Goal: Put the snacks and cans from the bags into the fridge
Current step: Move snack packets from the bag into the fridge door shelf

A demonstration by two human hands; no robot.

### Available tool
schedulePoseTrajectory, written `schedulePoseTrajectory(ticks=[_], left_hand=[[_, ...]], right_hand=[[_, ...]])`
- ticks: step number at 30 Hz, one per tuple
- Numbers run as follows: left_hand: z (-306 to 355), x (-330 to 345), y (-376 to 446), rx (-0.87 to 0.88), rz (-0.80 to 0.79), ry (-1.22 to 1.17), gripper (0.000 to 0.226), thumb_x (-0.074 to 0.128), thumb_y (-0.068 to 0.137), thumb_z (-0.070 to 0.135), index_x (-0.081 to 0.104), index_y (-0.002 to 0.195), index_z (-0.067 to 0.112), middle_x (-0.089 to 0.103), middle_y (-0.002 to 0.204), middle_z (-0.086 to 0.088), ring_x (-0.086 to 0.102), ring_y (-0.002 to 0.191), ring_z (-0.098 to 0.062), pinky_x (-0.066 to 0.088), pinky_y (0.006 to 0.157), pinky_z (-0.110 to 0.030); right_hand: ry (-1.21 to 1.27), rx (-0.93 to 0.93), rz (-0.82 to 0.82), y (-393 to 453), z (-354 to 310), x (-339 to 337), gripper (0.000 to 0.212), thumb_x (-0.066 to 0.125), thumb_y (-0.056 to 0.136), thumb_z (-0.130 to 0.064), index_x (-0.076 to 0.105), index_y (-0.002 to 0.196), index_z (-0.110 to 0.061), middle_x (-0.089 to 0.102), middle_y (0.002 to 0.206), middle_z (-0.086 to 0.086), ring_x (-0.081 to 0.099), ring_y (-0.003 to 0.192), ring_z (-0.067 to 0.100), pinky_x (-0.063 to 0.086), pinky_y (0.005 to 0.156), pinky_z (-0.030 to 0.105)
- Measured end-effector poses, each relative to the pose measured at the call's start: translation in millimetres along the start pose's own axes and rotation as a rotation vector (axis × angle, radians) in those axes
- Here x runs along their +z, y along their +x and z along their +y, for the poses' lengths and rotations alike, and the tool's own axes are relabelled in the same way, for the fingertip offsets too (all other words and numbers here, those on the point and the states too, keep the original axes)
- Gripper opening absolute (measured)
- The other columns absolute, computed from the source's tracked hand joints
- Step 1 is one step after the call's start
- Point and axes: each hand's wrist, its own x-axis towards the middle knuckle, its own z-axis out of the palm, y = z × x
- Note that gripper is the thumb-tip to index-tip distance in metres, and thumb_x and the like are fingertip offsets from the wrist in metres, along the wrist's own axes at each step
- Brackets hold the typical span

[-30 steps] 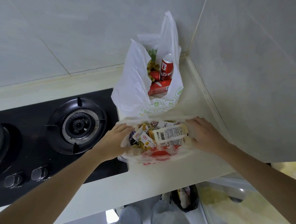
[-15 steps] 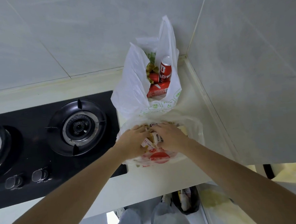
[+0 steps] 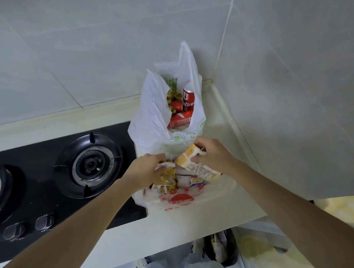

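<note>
Right hand: the right hand (image 3: 213, 157) grips a long yellow-and-white snack packet (image 3: 195, 164), lifted partly clear of the near bag.
Left hand: the left hand (image 3: 147, 170) holds small yellow snack packs (image 3: 164, 179) at the bag's mouth.
Near bag: a clear plastic bag with red print (image 3: 217, 190) sits on the pale surface (image 3: 178, 228), snacks inside.
Far bag: a white plastic bag (image 3: 149, 114) stands behind, holding a red can (image 3: 187, 97).
Progress: early; both bags look full, and no fridge is in view.

Soft, even indoor light, faint shadows, wide-angle bending at edges, slight blur.
</note>
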Motion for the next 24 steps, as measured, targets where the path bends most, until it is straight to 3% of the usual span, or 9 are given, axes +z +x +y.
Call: schedulePoseTrajectory(ticks=[2,5,7,10,14,17,20,22,24], left_hand=[[7,-23,0,0.003,0.065,-0.058,0.014,0.057,0.102,0.038,0.054,0.093,0.027,0.06,0.072,0.007,0.059,0.065,-0.016,0.047,0.06,-0.038],[23,-59,3,0.042,0.123,-0.134,0.016,0.06,0.101,0.038,0.055,0.09,0.027,0.061,0.07,0.005,0.059,0.063,-0.016,0.047,0.06,-0.039],[36,-81,5,0.097,0.152,-0.181,0.018,0.063,0.1,0.036,0.053,0.085,0.038,0.061,0.072,0.011,0.058,0.066,-0.009,0.042,0.059,-0.034],[58,-114,6,0.218,0.187,-0.218,0.026,0.066,0.099,0.033,0.05,0.081,0.043,0.063,0.075,0.013,0.059,0.069,-0.005,0.04,0.06,-0.028],[85,-147,0,0.385,0.209,-0.241,0.01,0.067,0.098,0.028,0.061,0.091,0.027,0.068,0.08,0.005,0.064,0.073,-0.012,0.051,0.067,-0.036],[105,-161,-14,0.517,0.209,-0.239,0.009,0.066,0.098,0.027,0.059,0.094,0.023,0.065,0.072,0.007,0.062,0.058,-0.009,0.052,0.06,-0.038],[125,-166,-32,0.666,0.235,-0.153,0.014,0.064,0.098,0.024,0.051,0.104,0.026,0.065,0.079,0.009,0.061,0.06,-0.009,0.049,0.056,-0.038],[139,-163,-45,0.759,0.251,-0.093,0.02,0.061,0.1,0.023,0.046,0.111,0.029,0.064,0.077,0.007,0.061,0.06,-0.011,0.051,0.055,-0.039],[155,-159,-58,0.815,0.27,-0.035,0.021,0.058,0.102,0.023,0.045,0.116,0.03,0.056,0.063,0.005,0.054,0.052,-0.006,0.041,0.046,-0.031]], right_hand=[[0.108,-0.004,0.086,-6,-10,-14,0.02,0.08,0.08,-0.019,0.061,0.086,-0.017,0.07,0.085,0.006,0.069,0.08,0.027,0.055,0.072,0.043],[0.213,-0.011,0.184,-21,-33,-39,0.014,0.079,0.085,-0.015,0.069,0.095,-0.018,0.076,0.095,-0.001,0.074,0.089,0.018,0.06,0.078,0.038],[0.241,-0.017,0.22,-35,-53,-59,0.013,0.078,0.089,-0.012,0.07,0.098,-0.018,0.078,0.098,-0.002,0.076,0.09,0.02,0.061,0.077,0.037],[0.206,0.002,0.283,-61,-79,-86,0.013,0.079,0.088,-0.016,0.071,0.098,-0.017,0.079,0.096,-0.002,0.076,0.087,0.016,0.061,0.082,0.044],[0.191,0.062,0.446,-108,-110,-112,0.028,0.08,0.086,-0.021,0.067,0.111,-0.022,0.078,0.099,-0.005,0.076,0.089,0.011,0.062,0.081,0.042],[0.204,0.189,0.503,-152,-128,-117,0.046,0.076,0.09,-0.024,0.052,0.129,-0.033,0.073,0.104,0.001,0.073,0.085,0.02,0.056,0.07,0.031],[0.337,0.258,0.578,-194,-131,-107,0.036,0.073,0.094,-0.019,0.053,0.119,-0.034,0.071,0.111,0.012,0.072,0.087,0.03,0.054,0.063,0.027],[0.457,0.274,0.677,-221,-130,-96,0.02,0.071,0.095,-0.009,0.063,0.109,-0.021,0.07,0.115,0.016,0.071,0.094,0.031,0.055,0.066,0.027],[0.654,0.286,0.748,-246,-130,-83,0.011,0.066,0.096,-0.001,0.072,0.1,-0.009,0.072,0.113,0.021,0.069,0.096,0.03,0.059,0.071,0.029]])
